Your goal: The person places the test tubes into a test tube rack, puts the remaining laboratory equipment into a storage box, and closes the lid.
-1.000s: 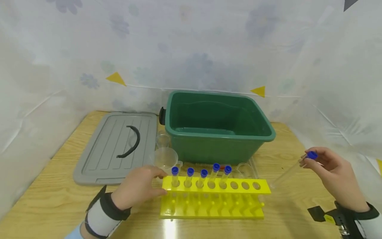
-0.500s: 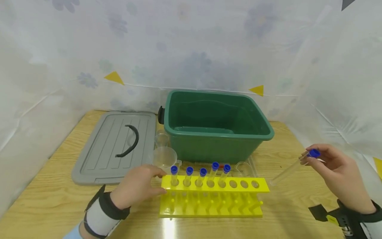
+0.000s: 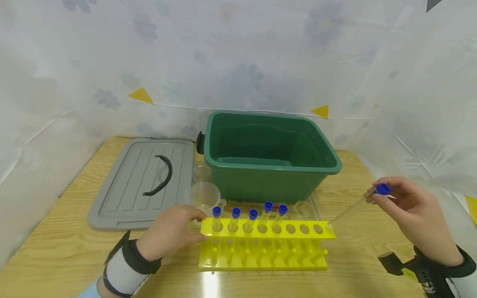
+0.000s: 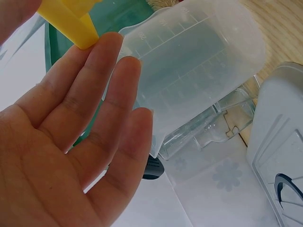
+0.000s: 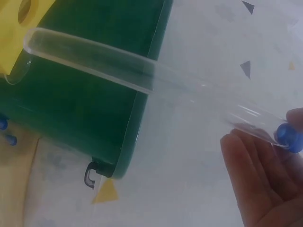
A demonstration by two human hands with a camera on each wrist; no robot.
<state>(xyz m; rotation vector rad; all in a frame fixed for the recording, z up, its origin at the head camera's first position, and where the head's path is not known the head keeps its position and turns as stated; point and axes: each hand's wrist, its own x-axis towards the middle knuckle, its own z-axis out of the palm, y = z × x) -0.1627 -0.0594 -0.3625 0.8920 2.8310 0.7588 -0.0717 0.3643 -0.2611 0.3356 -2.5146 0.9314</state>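
Observation:
My left hand (image 3: 173, 231) pinches the left end of a yellow test tube rack (image 3: 266, 265) between thumb and fingers. In the left wrist view the rack's corner (image 4: 75, 28) sits between thumb and index finger, the other fingers extended. Several blue-capped tubes (image 3: 234, 221) stand in its left holes, while the three rightmost holes hold none. On the right, my right hand (image 3: 413, 211) pinches a clear test tube (image 3: 348, 212) close under its blue cap (image 3: 382, 189). That tube slants down leftward, and its rounded tip overlaps the rack's right end in the head view.
Behind the rack stands a green bin (image 3: 268, 182). A grey lid (image 3: 145, 186) with a black handle lies at left. Between them are a translucent measuring cup (image 4: 189, 52) and a clear beaker (image 3: 201, 171). Another clear vessel (image 3: 303, 210) lies behind the rack's right side.
My right hand has moved slightly left with the test tube, bringing its tip from beside the rack to over its right end. The left hand keeps its hold on the rack.

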